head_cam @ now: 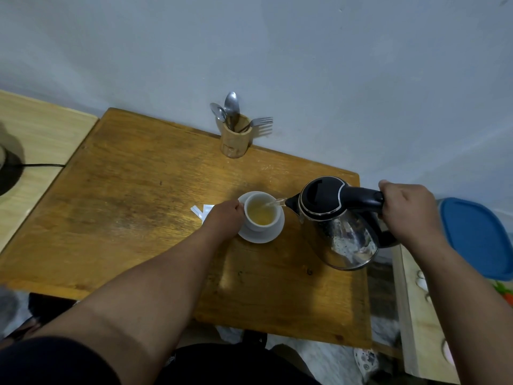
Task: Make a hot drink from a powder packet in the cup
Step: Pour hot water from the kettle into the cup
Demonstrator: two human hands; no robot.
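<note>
- Pouring from the tilted kettle (341,218), the right hand (408,212) grips its handle; water enters the cup (261,213)
- left hand (224,218) holds the cup's side; no writing is readable

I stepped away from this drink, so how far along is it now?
Done: the torn packet lies on the table and the cup holds yellowish liquid. In hand: the right hand tilts the kettle, pouring a stream into the cup, while the left hand steadies the cup on its saucer. Left: stop pouring, set the kettle down, probably stir; spoons stand in the holder.
</note>
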